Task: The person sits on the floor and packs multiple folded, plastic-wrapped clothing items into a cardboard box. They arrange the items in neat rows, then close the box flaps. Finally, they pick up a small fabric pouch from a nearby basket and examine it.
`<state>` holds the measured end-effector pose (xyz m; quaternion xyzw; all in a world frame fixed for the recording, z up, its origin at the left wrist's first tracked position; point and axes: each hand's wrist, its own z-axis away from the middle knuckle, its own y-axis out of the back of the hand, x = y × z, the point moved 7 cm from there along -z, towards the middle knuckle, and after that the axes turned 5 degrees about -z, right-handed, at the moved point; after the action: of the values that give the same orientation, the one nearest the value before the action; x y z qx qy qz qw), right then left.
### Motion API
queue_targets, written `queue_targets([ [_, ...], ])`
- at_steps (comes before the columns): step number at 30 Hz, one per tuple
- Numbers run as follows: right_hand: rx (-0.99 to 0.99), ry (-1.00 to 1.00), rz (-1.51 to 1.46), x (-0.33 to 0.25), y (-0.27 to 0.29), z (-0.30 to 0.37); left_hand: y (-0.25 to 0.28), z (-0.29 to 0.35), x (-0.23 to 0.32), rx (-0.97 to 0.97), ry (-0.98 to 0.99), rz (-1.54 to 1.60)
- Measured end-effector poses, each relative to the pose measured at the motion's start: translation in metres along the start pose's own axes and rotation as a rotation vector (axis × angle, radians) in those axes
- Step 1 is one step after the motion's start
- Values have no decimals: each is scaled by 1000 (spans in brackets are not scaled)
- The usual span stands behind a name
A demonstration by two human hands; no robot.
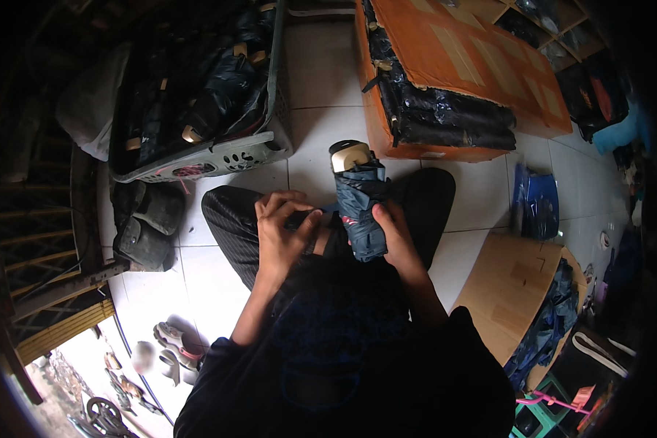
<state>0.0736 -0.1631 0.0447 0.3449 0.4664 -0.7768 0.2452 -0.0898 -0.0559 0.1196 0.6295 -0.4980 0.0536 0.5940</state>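
Note:
A folded compact umbrella (361,208) in dark blue-grey cloth stands roughly upright above my crossed legs. Its gold-and-black handle (350,157) points away from me. My right hand (396,232) is wrapped round the lower right side of the cloth, the thumb lying on the folds. To the left, my left hand (281,228) is closed in a pinch near a narrow dark strap (328,208) that stretches to the umbrella's side. The strap's end is hidden by my fingers.
A grey plastic basket (270,139) of wrapped umbrellas stands far left. An orange-brown carton (482,58) holding dark packed bundles is far right. Nearer right lies an open cardboard box (507,281) with blue cloth inside. Black lumpy objects (150,223) and sandals (174,343) rest at left.

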Motion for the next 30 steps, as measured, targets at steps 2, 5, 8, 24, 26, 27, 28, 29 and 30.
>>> queue_targets([
  [2, 27, -2, -12, -3, 1, -1, -7, 7, -13, -106, 239, 223],
  [5, 96, 78, 62, -11, 2, -7, -8, 12, -18, -179, 329, 265],
  [8, 164, 143, 103, -6, 7, -11, -1, 14, -16, -229, 320, 283],
  [24, 255, 497, 1003, -21, -40, -1, -36, 20, 3, -56, 476, 558],
  [26, 255, 578, 1028, -11, -37, 1, -37, 22, 2, 34, 483, 611],
  [27, 224, 586, 1029, -10, -39, 3, -36, 24, 0, 79, 490, 637],
  [28, 193, 594, 1029, -12, -42, 5, -35, 23, 1, 75, 470, 614],
  [29, 162, 603, 1031, -15, -46, 7, -32, 23, 2, 71, 450, 592],
  [30, 184, 563, 1008, -17, -44, 5, -30, 21, 5, 67, 429, 571],
])
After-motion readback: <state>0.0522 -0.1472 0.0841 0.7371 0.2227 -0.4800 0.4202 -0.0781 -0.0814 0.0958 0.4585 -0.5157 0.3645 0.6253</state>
